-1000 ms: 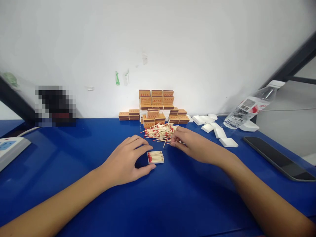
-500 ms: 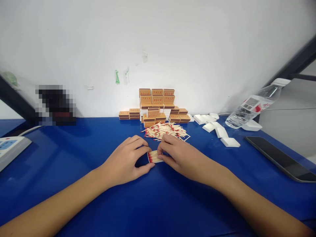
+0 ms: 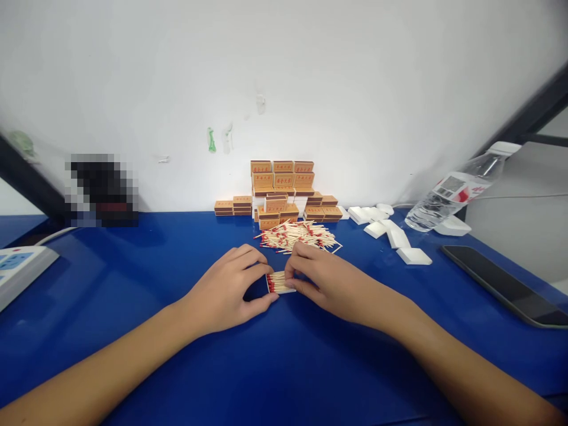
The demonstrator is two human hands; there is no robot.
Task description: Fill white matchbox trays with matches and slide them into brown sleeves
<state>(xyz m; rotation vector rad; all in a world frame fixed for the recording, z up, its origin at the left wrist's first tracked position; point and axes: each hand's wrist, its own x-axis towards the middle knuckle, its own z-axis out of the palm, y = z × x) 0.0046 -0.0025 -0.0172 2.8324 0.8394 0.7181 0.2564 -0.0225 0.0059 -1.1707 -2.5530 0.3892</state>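
A small white matchbox tray [image 3: 286,291] lies on the blue table, holding a layer of red-tipped matches [image 3: 277,281]. My left hand [image 3: 231,290] grips the tray's left end between thumb and index finger. Over the tray's right end, my right hand [image 3: 328,281] has its thumb and fingers pinched at the pale ends of the matches; its fingertips hide whether a match is between them. Just beyond the hands spreads a loose pile of matches [image 3: 302,236].
Printed matchboxes [image 3: 283,180] are stacked against the wall behind the pile. Several white trays [image 3: 397,235] lie to the right, where a plastic bottle [image 3: 457,186] leans. A dark phone [image 3: 501,284] rests at far right, a white device [image 3: 26,272] at far left.
My right fingertips have shifted very slightly rightward over the tray, showing a bit more of its right end. My left hand stays on the tray.
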